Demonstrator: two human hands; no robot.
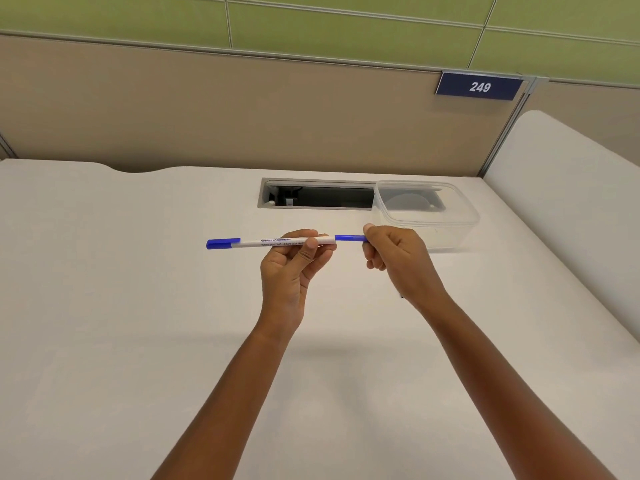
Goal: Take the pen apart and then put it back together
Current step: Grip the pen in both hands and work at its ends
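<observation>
A white pen [256, 242] with printed text and a blue cap on its left end is held level above the white desk [138, 306]. My left hand [294, 265] pinches the white barrel near its right end between thumb and fingers. My right hand [398, 254] is closed on the blue end piece [349, 238] at the pen's right end. That blue piece still touches the barrel. Its far tip is hidden inside my right fingers.
A clear plastic container [429, 216] stands just behind my right hand. To its left is a cable slot [311, 195] set into the desk. A beige partition [242, 109] with a blue sign "249" [479, 86] closes the back; a white divider [561, 188] stands at right.
</observation>
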